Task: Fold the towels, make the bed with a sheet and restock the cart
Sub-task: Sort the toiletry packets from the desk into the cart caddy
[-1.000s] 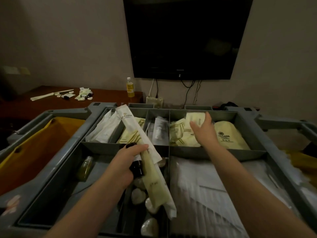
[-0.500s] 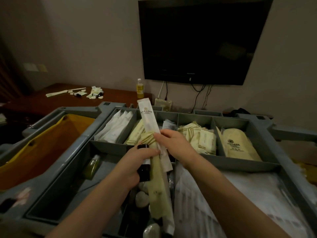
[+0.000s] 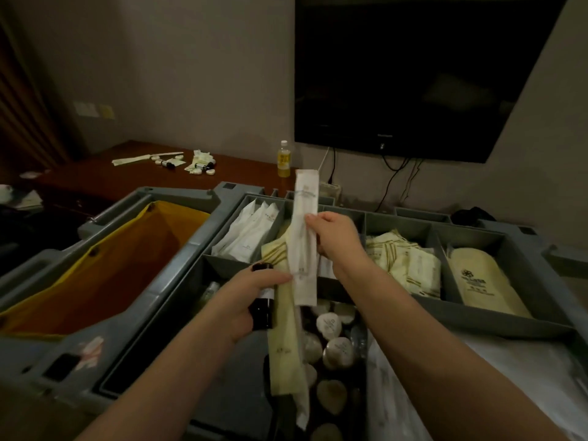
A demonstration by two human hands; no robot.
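Over the grey cart [image 3: 178,281], the left hand [image 3: 251,300] grips a dark bottle [image 3: 261,313] and long cream packets [image 3: 286,338]. Just beyond, the right hand [image 3: 334,237] pinches an upright white sachet [image 3: 305,237]. Farther back, toiletries lie on a wooden table [image 3: 127,179] beneath a wall television [image 3: 413,74].

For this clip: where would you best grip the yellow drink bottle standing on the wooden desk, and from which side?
Likely around the body of the yellow drink bottle, below its white cap, coming in from the front over the wooden desk. It stands upright and alone, with the wall close behind it and the cart edge in front, so a side wrap from the open desk side looks easiest.
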